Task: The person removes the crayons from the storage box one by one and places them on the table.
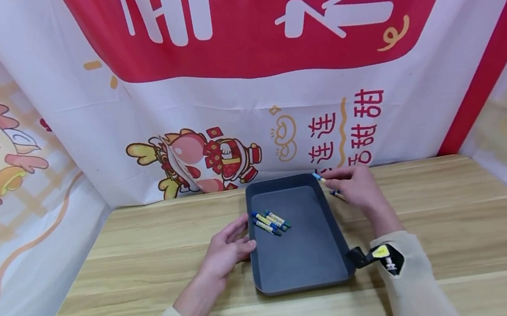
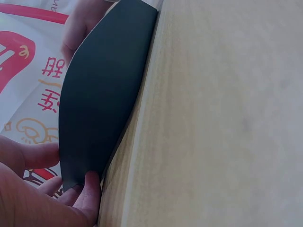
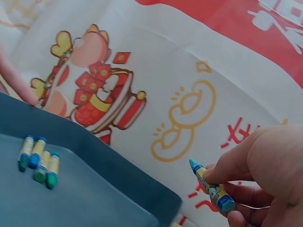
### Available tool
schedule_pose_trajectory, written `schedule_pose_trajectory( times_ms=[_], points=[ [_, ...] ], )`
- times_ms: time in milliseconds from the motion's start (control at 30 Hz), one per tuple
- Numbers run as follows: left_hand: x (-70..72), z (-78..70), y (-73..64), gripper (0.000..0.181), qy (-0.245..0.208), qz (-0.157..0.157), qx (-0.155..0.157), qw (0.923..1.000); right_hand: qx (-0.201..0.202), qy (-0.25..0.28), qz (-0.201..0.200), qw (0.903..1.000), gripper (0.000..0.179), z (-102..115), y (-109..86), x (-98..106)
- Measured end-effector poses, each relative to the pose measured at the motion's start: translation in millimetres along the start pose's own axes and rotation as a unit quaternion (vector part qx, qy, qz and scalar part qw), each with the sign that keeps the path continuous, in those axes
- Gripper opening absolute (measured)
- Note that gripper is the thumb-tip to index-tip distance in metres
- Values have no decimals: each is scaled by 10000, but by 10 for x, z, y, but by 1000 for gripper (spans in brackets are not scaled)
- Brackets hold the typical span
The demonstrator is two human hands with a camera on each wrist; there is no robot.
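A dark grey tray (image 1: 301, 272) lies on the wooden table, with several blue and green crayons (image 1: 271, 222) grouped near its left wall. My left hand (image 1: 226, 252) rests along that side, its fingers (image 2: 90, 198) touching the tray's outer wall and its thumb at the rim. Between thumb and fingers, my right hand (image 1: 355, 188) pinches a teal crayon (image 3: 212, 189) with a paper wrapper. This crayon is held by the tray's far right corner, its pointed tip toward the tray. Just under the right hand, a dark-tipped crayon (image 1: 338, 196) lies on the table, partly hidden.
Behind the table hangs a white and red printed cloth (image 1: 246, 91), close to the tray's far edge. Wooden tabletop (image 1: 467, 217) extends to both sides of the tray. A black wrist mount (image 1: 361, 257) on the right sleeve overlaps the tray's near right side.
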State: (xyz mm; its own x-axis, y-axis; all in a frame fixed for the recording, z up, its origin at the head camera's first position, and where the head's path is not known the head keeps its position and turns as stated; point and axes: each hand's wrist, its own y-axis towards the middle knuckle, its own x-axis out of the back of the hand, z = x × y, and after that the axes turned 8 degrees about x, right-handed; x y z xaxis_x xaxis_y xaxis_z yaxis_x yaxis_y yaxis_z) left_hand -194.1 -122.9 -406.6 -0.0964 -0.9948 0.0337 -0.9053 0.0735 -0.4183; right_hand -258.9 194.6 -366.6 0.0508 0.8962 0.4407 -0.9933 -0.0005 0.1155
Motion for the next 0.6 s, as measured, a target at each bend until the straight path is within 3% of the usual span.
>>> schedule_pose_trajectory(
  times_ms=[600],
  points=[
    [5,-1,3,67,29,7,43,10000,-467,-130,-390,9981,36,-170,0,261]
  ],
)
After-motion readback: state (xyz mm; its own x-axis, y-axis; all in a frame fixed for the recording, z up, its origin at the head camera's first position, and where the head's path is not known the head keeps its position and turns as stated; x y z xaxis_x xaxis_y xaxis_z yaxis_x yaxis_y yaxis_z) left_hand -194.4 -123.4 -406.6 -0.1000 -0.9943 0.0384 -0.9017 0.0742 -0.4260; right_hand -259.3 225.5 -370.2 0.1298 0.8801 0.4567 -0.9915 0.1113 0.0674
